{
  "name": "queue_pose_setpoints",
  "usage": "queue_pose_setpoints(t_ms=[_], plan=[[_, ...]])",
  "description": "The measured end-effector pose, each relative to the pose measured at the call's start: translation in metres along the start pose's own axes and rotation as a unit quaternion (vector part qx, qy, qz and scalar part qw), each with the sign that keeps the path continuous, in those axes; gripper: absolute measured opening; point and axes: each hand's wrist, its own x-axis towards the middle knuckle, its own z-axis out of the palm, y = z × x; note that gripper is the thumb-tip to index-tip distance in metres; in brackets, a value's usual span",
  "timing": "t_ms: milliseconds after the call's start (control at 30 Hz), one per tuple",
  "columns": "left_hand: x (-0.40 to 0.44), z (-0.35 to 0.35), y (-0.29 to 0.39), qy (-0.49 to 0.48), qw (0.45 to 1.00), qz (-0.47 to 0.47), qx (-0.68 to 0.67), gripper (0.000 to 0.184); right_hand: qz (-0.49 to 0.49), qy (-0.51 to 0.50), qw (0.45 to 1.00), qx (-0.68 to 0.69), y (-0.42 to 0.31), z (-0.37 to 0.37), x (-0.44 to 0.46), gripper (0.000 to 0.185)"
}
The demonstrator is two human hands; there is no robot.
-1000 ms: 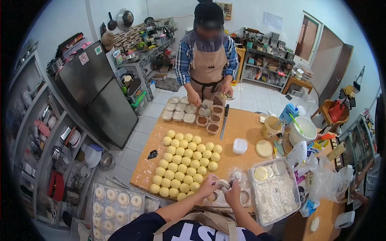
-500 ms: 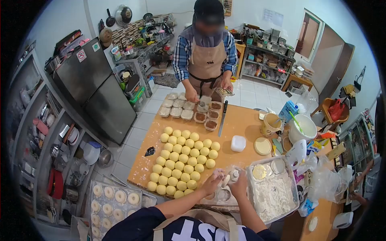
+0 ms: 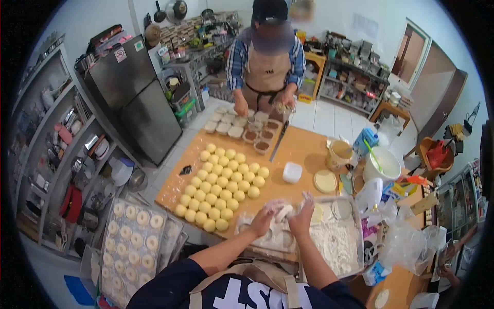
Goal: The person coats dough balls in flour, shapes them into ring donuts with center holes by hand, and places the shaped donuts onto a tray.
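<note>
My left hand (image 3: 263, 219) is closed around a floured dough ring (image 3: 283, 212) over the near edge of the table. Close beside it my right hand (image 3: 301, 218) has its fingers stretched upward; whether its thumb touches the ring is blurred. Below both hands lies a flour-dusted board (image 3: 272, 240) with round marks. A tray of white flour (image 3: 332, 250) stands to the right, with flat dough rounds (image 3: 341, 209) at its far end. On the left, rows of yellow dough balls (image 3: 211, 188) sit on the wooden table (image 3: 309, 147).
Shaped dough rings (image 3: 136, 239) fill a tray at lower left. A co-worker (image 3: 265, 67) stands opposite, hands by plastic tubs (image 3: 236, 132). A long knife (image 3: 279, 140), a white container (image 3: 292, 173), a bowl (image 3: 383, 167) and a mixer (image 3: 369, 194) are on the table.
My hands have lifted and parted slightly, and the dough ring now shows between them. My right hand's fingers have straightened. The view has shifted; the co-worker still bends over the tubs.
</note>
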Motion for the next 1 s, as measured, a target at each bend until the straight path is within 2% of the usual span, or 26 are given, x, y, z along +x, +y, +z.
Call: queue_pose_setpoints(t_ms=[33,133,200,300,400,500,533,600,633,700,733,767,900,1000], plan=[[0.001,0.007,0.005,0.010,0.998,-0.017,-0.057,0.073,-0.015,-0.014,1.000,-0.023,-0.003,-0.010,0.000,0.082],[0.002,0.026,0.025,0.034,0.993,-0.084,-0.077,0.076,-0.045,-0.033,0.998,-0.017,-0.005,-0.027,0.001,0.083],[0.003,0.033,0.035,0.045,0.995,-0.081,-0.042,0.079,-0.054,-0.029,0.998,-0.007,-0.001,-0.032,0.006,0.083],[-0.001,0.036,0.050,0.082,0.989,-0.030,-0.121,0.076,-0.057,-0.027,0.998,-0.015,-0.007,-0.039,0.019,0.079],[-0.003,0.034,0.071,0.134,0.971,-0.051,-0.192,0.076,-0.137,-0.084,0.986,-0.040,-0.030,-0.039,0.016,0.074],[-0.012,0.023,0.075,0.148,0.985,-0.034,-0.081,0.073,-0.080,-0.079,0.986,0.123,-0.050,-0.029,0.023,0.073],[-0.019,0.020,0.077,0.169,0.979,-0.039,-0.108,0.072,-0.018,-0.136,0.971,0.194,-0.050,-0.022,0.024,0.074],[-0.033,0.008,0.086,0.215,0.963,-0.040,-0.157,0.069,0.100,-0.249,0.907,0.325,-0.053,-0.002,0.029,0.075],[-0.037,-0.002,0.078,0.254,0.938,-0.044,-0.230,0.064,0.069,-0.286,0.909,0.296,-0.085,-0.006,0.024,0.069],[-0.055,-0.024,0.080,0.330,0.891,-0.090,-0.298,0.059,0.095,-0.366,0.866,0.326,-0.100,0.023,0.014,0.058],[-0.068,-0.036,0.088,0.369,0.860,-0.111,-0.334,0.056,0.110,-0.410,0.840,0.337,-0.108,0.039,0.007,0.053],[-0.081,-0.049,0.094,0.419,0.825,-0.126,-0.359,0.050,0.146,-0.455,0.788,0.388,-0.119,0.055,0.000,0.050],[-0.161,-0.107,0.104,0.506,0.754,-0.097,-0.407,0.047,0.176,-0.530,0.675,0.482,-0.179,0.129,-0.050,0.039],[-0.233,-0.160,0.111,0.581,0.729,-0.080,-0.352,0.048,0.205,-0.580,0.661,0.429,-0.243,0.191,-0.102,0.021]])
